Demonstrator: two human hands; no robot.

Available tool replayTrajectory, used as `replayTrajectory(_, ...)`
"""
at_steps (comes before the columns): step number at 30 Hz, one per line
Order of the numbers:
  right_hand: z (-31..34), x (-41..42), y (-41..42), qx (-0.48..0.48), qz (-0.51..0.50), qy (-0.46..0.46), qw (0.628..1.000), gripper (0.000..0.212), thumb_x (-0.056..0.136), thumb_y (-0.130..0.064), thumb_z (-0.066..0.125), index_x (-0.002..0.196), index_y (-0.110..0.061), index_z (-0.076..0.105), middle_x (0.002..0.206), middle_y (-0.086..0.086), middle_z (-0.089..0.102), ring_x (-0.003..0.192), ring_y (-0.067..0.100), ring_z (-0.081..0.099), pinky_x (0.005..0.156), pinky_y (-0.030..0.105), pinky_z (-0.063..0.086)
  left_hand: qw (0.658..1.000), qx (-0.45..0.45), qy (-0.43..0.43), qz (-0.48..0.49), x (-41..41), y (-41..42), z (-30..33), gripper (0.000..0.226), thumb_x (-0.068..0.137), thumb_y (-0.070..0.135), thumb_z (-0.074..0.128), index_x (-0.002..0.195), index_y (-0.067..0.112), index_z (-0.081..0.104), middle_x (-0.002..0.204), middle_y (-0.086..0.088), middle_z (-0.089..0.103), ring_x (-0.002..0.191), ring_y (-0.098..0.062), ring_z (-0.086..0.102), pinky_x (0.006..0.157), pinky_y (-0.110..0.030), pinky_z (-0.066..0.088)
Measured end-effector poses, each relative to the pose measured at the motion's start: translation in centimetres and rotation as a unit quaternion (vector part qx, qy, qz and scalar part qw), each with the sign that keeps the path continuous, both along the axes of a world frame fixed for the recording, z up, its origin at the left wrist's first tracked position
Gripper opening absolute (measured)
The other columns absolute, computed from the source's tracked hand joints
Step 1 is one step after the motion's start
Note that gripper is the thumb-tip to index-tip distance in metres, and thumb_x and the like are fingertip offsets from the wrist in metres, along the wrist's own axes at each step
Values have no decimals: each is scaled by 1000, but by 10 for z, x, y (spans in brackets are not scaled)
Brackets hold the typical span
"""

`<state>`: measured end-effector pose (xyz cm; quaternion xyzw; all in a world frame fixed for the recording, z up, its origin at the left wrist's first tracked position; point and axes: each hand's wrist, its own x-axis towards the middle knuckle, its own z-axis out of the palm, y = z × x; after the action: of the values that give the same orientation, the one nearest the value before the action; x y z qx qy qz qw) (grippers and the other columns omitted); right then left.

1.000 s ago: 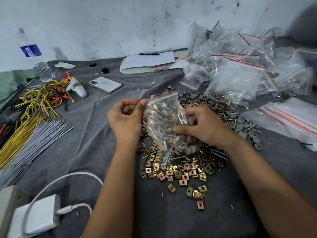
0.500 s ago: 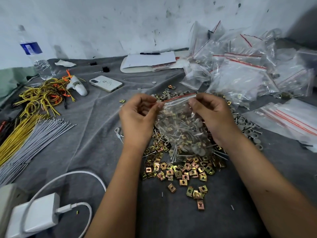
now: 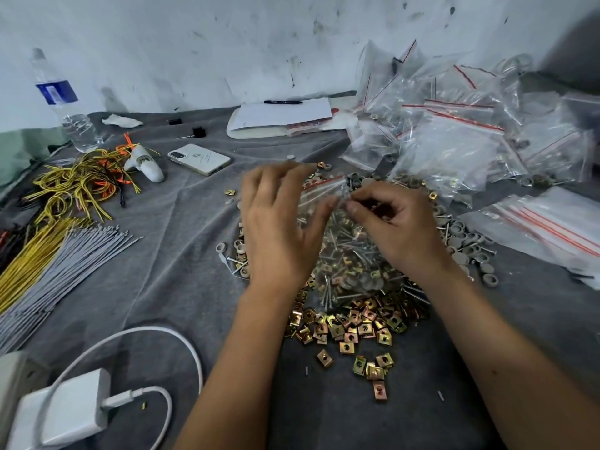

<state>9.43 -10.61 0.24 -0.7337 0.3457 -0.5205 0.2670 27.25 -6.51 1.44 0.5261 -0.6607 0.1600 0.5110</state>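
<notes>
Bag (image 3: pixel 354 254) (screws inside) between left hand (image 3: pixel 279 232) and right hand (image 3: pixel 402 225)

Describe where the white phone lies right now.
In the head view, the white phone lies face down on the grey cloth, left of centre, beyond the left hand and right of the tangled yellow wires.

The person shows only as two arms, bare from the lower edge of the view right up to the fingertips. The left forearm (image 3: pixel 240 368) and the right forearm (image 3: pixel 506 349) are slim and smooth, uncovered to the wrist. A small dark spot (image 3: pixel 493 372) marks the right forearm. The left hand (image 3: pixel 279 228) is blurred at the fingers; the right hand (image 3: pixel 396 225) is sharper, with knuckles and creases plain to see.
</notes>
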Motion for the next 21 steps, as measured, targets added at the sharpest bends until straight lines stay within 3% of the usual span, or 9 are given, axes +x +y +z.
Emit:
replayTrajectory(3,0,3,1,-31,11,32,999,11,91,-13,76,101,-15,78,92,-11,72,86,10,70,74,21,53,998,27,-22,-45,-3,-2,-5,28,99,29,71,121,11,72,117,0,70,115,-25,56,94,-44,46)
replayTrajectory(10,4,1,4,-48,-6,36,998,14,92,-22,76,104,-15,75,97,-8,72,95,13,69,78,29,55,997,26,22,-75,-1,-3,-9,6,91,12,78,96,9,76,94,4,74,93,-21,57,78,-31,43)
replayTrajectory(15,9,4,6,-146,-63,92,983,15,92,-18,76,101,-6,76,97,3,70,97,19,64,82,35,53,996,39,-5,-86,-2,-3,-9,9,88,14,81,95,8,78,92,2,76,91,-26,61,77,-37,46)
replayTrajectory(21,9,5,7,-170,-79,107,976,12,92,-14,76,99,-4,77,95,5,70,92,19,63,78,33,53,994,43,7,-98,-2,-3,-11,7,91,9,77,98,7,79,94,0,75,90,-23,62,79,-34,47)
